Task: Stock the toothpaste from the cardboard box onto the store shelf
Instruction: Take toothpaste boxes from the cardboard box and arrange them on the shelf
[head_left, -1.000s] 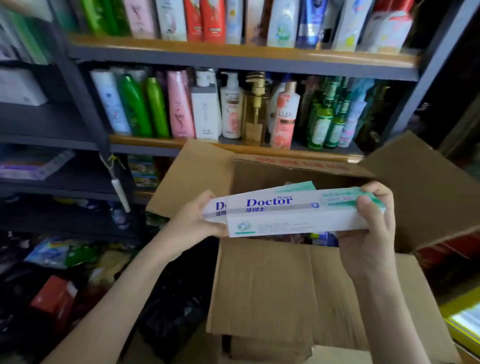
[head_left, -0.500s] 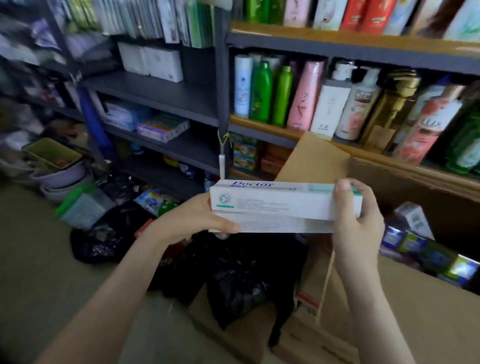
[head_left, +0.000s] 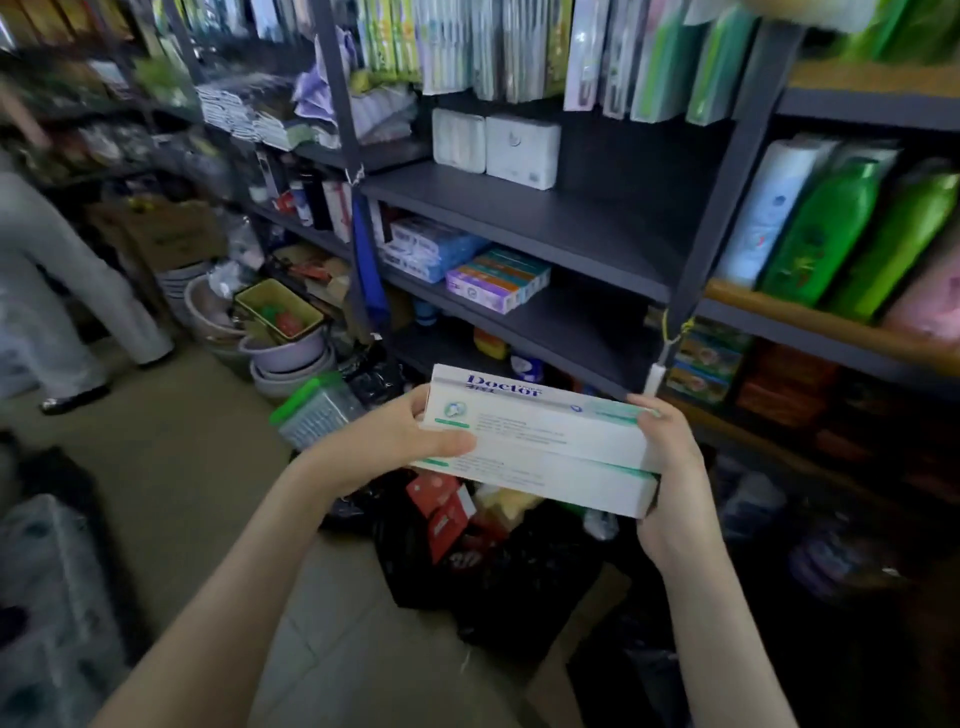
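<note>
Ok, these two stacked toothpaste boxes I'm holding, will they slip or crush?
Probably stiff: the toothpaste boxes show straight edges though the left hand and right hand grip only their ends. The smooth faces may let the upper one slide. Flat-sided, they should not roll.

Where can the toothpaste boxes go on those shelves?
Most room: the dark shelf in front of and right of the white packs, up to the post. Some too on the shelf below, right of the coloured boxes. The bottles on the right stand packed, and the floor below is cluttered.
</note>
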